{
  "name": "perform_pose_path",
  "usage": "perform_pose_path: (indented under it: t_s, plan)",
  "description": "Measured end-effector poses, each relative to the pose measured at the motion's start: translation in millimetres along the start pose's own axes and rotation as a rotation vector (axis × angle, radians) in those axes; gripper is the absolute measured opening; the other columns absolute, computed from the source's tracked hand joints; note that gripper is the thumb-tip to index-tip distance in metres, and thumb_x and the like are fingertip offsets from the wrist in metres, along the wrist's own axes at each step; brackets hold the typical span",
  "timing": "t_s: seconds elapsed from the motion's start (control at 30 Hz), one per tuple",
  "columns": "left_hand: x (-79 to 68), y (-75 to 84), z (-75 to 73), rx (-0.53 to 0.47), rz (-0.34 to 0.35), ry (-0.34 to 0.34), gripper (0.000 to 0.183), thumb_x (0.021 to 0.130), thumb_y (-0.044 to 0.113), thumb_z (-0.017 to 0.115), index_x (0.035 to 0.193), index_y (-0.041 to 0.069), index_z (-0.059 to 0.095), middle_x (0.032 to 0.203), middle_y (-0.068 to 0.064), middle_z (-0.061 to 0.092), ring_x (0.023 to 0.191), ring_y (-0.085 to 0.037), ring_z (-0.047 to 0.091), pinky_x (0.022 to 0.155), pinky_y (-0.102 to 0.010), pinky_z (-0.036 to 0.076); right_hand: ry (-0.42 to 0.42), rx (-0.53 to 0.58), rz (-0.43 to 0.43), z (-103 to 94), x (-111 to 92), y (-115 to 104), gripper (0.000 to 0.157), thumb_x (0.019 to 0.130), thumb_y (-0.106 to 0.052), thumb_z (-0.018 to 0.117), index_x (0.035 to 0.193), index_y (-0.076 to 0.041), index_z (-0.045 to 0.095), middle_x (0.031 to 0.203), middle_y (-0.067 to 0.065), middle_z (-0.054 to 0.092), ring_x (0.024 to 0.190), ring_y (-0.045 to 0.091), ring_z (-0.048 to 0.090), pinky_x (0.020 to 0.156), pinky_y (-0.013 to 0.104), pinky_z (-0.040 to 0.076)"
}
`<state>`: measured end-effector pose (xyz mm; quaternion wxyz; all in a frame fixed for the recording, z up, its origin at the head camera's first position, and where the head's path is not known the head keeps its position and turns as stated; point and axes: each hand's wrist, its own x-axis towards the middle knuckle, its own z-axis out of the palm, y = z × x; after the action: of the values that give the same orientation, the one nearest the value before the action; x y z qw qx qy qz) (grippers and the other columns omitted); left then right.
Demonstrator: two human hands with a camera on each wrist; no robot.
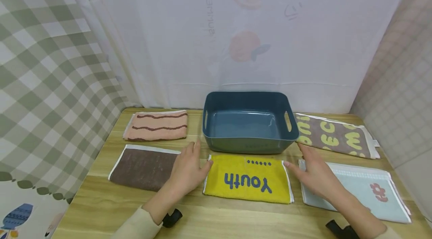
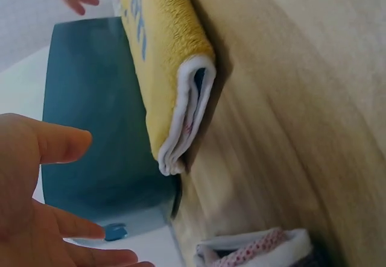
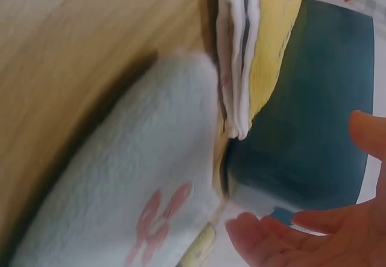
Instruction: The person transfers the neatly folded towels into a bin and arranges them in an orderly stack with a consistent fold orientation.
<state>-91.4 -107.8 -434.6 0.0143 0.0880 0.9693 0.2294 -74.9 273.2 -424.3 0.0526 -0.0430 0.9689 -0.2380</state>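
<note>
Here, in the head view, left hand [image 1: 187, 168] and right hand [image 1: 318, 174] flank the yellow towel [image 1: 248, 179] before the blue basket [image 1: 249, 145], apparently reaching; gripping calls for closing inward. Left wrist: fingers [image 2: 75, 223] spread, empty. Right wrist: fingers parted, seemingly empty, the palm being cut off.

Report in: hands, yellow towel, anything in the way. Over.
Left hand and right hand empty, near opposite ends of yellow towel. Towel folded, flat, in front of blue bin. Nothing visible between hands and towel.

In the head view, "Youth" is read on the yellow towel [image 1: 249, 179] at five o'clock, "SUMMER" on the curtain [image 1: 183, 55] at twelve.
</note>
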Motion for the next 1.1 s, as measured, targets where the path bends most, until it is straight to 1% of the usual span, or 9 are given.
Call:
perform_pose_path:
  t_s: [0.13,0.27,0.33,0.4,0.43,0.53,0.63,0.83,1.1]
  plan:
    - [0.0,3.2,3.9,0.01,-0.008,-0.038,0.079,0.099,0.041,0.071,0.153,-0.009,0.044,0.15,-0.032,0.048,0.135,-0.045,0.05,0.108,-0.058,0.046,-0.013,0.014,0.006,4.5,1,-7,0.096,0.1,-0.057,0.065,0.153,0.016,0.034,0.142,0.04,0.048,0.109,0.046,0.063,0.087,0.065,0.052]
    - [-1.2,7.3,6.9,0.038,-0.009,-0.075,0.078,0.1,0.042,0.07,0.151,-0.01,0.046,0.146,-0.031,0.051,0.132,-0.044,0.052,0.106,-0.057,0.047,-0.036,0.035,0.008,7.9,3,-12,0.091,0.1,-0.052,0.068,0.148,0.019,0.039,0.133,0.038,0.056,0.098,0.034,0.065,0.083,0.058,0.055]
    - [-1.9,9.6,7.8,0.047,-0.011,-0.095,0.077,0.1,0.042,0.07,0.15,-0.011,0.046,0.145,-0.032,0.052,0.131,-0.044,0.053,0.105,-0.057,0.048,-0.057,0.041,0.016,9.8,4,-14,0.091,0.1,-0.052,0.068,0.147,0.02,0.04,0.131,0.038,0.058,0.097,0.033,0.066,0.082,0.057,0.056]
    - [-2.5,11.5,8.7,0.052,-0.015,-0.114,0.077,0.1,0.043,0.07,0.149,-0.012,0.047,0.145,-0.032,0.052,0.131,-0.044,0.053,0.104,-0.057,0.048,-0.074,0.038,0.023,12.3,5,-15,0.091,0.099,-0.054,0.068,0.145,0.021,0.041,0.129,0.038,0.058,0.098,0.036,0.068,0.085,0.059,0.056]
    - [-2.7,12.2,9.3,0.05,-0.018,-0.123,0.077,0.099,0.042,0.071,0.149,-0.012,0.047,0.144,-0.032,0.052,0.13,-0.044,0.054,0.103,-0.057,0.049,-0.079,0.032,0.022,13.6,5,-15,0.091,0.099,-0.054,0.068,0.144,0.021,0.042,0.131,0.04,0.057,0.104,0.043,0.067,0.089,0.062,0.054]
    - [-2.8,14.3,10.9,0.046,-0.036,-0.153,0.077,0.099,0.043,0.071,0.146,-0.013,0.048,0.142,-0.032,0.053,0.127,-0.043,0.056,0.1,-0.056,0.051,-0.081,0.011,0.012,17.7,6,-16,0.09,0.099,-0.054,0.067,0.141,0.022,0.046,0.134,0.043,0.055,0.119,0.057,0.058,0.097,0.069,0.048]
    - [-2.0,15.9,13.3,0.04,-0.061,-0.184,0.077,0.098,0.045,0.072,0.143,-0.014,0.051,0.136,-0.03,0.057,0.12,-0.041,0.059,0.094,-0.056,0.054,-0.086,-0.006,0.004,21.1,7,-16,0.087,0.099,-0.053,0.067,0.137,0.024,0.049,0.134,0.045,0.053,0.128,0.063,0.048,0.101,0.071,0.044]
    - [-0.6,18.5,18.6,0.063,-0.106,-0.245,0.074,0.094,0.049,0.075,0.129,-0.014,0.06,0.114,-0.024,0.06,0.101,-0.033,0.06,0.081,-0.053,0.056,-0.139,-0.008,0.011,25.7,9,-16,0.084,0.098,-0.053,0.069,0.128,0.024,0.057,0.126,0.041,0.059,0.119,0.058,0.057,0.097,0.066,0.049]
    - [-2.1,20.1,25.5,0.084,-0.096,-0.269,0.071,0.091,0.047,0.08,0.125,-0.014,0.063,0.112,-0.024,0.062,0.103,-0.036,0.061,0.083,-0.053,0.056,-0.172,-0.046,0.068,34.5,11,-17,0.089,0.089,-0.058,0.077,0.125,0.022,0.06,0.121,0.038,0.062,0.114,0.052,0.061,0.096,0.063,0.051]
